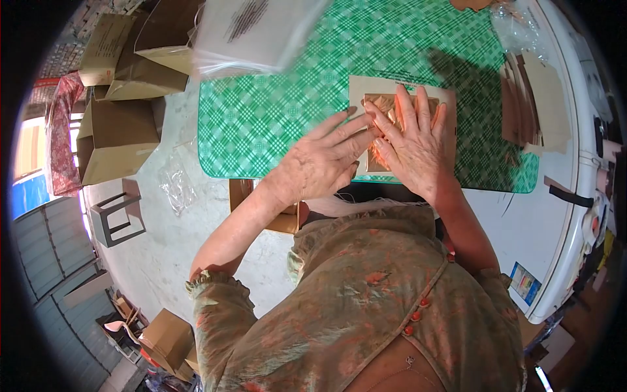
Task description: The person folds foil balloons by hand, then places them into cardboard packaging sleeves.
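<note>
While pressing down at the near edge of the green checked tablecloth (pixel 274 117), working flat-handed on one copper-coloured embossed sheet (pixel 385 108) lying on one beige backing card (pixel 366 88).

Left hand (pixel 320 160): spread and unclenched, gripping nothing, fingertips touching the sheet's 9 o'clock edge. Right hand (pixel 411 140): flat, fingers extended toward 12 o'clock, covering most of the sheet; also gripping nothing. Fingers of the two hands overlapping slightly over the sheet.

Sheet position: on the card, at the table's 6 o'clock edge, directly ahead of the torso. Relief pattern largely hidden under the palms; motif not legible.

Risk notes (judgement): thin foil likely creasing or denting if palm pressure is going on unevenly; sheet possibly sliding askew on the card, since only friction is holding it; card sitting close to the table edge, so a push toward 6 o'clock could be tipping it off.

Counts: hands 2; embossed sheets 1; backing cards under hands 1; stack of clear plastic bags (pixel 255 32) at 11 o'clock, 1 stack, number inside not countable; pile of brown card pieces (pixel 529 104) at 3 o'clock, 1 pile; open cardboard boxes (pixel 117 137) on the floor at 9 to 10 o'clock, at least 3; small grey stool (pixel 117 219) at 8 o'clock, 1.
</note>
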`<act>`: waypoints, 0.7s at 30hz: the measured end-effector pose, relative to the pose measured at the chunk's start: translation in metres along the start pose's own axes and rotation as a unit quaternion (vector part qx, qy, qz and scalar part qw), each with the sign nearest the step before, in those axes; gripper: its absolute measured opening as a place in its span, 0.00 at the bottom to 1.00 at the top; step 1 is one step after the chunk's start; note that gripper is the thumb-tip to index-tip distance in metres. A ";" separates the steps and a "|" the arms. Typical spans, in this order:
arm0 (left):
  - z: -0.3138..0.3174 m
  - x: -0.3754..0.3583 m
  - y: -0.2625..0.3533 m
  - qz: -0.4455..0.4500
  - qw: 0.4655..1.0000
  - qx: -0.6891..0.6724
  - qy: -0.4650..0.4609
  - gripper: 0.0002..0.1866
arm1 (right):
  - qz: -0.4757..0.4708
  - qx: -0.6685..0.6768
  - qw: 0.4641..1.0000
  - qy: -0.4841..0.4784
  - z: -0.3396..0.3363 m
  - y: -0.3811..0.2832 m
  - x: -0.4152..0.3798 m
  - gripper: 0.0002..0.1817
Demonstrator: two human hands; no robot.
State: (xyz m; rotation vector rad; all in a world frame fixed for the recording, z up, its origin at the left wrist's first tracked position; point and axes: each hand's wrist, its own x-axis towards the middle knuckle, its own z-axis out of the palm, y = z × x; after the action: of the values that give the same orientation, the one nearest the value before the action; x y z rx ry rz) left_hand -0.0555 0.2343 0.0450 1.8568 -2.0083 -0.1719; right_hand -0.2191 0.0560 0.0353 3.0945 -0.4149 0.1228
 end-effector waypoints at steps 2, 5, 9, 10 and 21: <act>0.004 -0.002 -0.001 0.004 0.999 -0.049 0.020 0.30 | 0.001 0.008 1.000 0.005 -0.001 -0.001 0.000 0.32; 0.003 0.001 -0.003 0.027 0.995 -0.083 0.044 0.31 | 0.001 0.014 1.000 0.013 -0.001 -0.001 0.000 0.33; -0.001 0.004 -0.012 0.094 0.990 -0.093 0.059 0.27 | -0.002 0.021 1.000 0.021 -0.003 -0.001 0.000 0.34; 0.000 0.005 -0.013 0.096 0.988 -0.106 0.063 0.25 | -0.001 0.022 1.000 0.021 -0.003 -0.001 0.001 0.34; 0.003 0.009 -0.012 0.013 0.976 -0.174 0.133 0.24 | 0.005 0.063 0.998 0.027 -0.001 -0.001 0.000 0.38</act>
State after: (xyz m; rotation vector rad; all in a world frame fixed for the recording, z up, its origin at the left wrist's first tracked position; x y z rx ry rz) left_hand -0.0454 0.2238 0.0403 1.5439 -1.6953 -0.2361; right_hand -0.2193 0.0573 0.0362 3.2049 -0.4373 0.2409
